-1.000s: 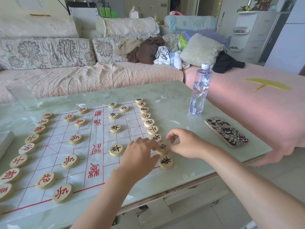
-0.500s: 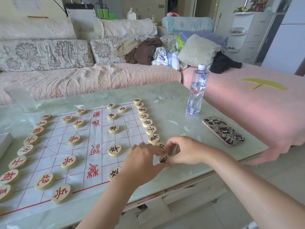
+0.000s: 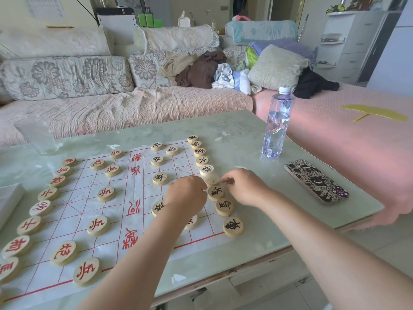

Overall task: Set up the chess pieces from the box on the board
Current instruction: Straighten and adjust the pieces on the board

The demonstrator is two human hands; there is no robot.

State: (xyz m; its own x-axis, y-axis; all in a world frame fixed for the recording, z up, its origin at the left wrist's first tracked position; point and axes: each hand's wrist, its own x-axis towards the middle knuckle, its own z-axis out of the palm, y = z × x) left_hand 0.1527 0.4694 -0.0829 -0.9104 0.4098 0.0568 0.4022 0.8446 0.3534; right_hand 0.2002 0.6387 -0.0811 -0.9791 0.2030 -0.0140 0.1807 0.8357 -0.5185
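Note:
A white chess sheet with red lines (image 3: pixel 73 198) lies on the green glass table (image 3: pixel 257 222). Red-lettered wooden discs (image 3: pixel 97 225) stand on its left half, black-lettered discs (image 3: pixel 233 226) on its right half and in a column along the right edge. My left hand (image 3: pixel 186 196) and my right hand (image 3: pixel 244 186) meet at that column, fingers curled. Between them sits a blurred pale disc (image 3: pixel 211 178). My right thumb and forefinger pinch its right edge. My left fingertips reach its left side; their hold is hidden. A white box (image 3: pixel 9 198) shows at the left edge.
A water bottle (image 3: pixel 278 124) stands at the table's right rear, and a patterned phone (image 3: pixel 316 181) lies near the right edge. A clear glass (image 3: pixel 38 135) is at the back left. A sofa with cushions and clothes (image 3: pixel 201 70) wraps behind and to the right.
Both hands moved up the black column, from the pieces near the front corner to the disc below the middle. The front corner pieces now lie uncovered.

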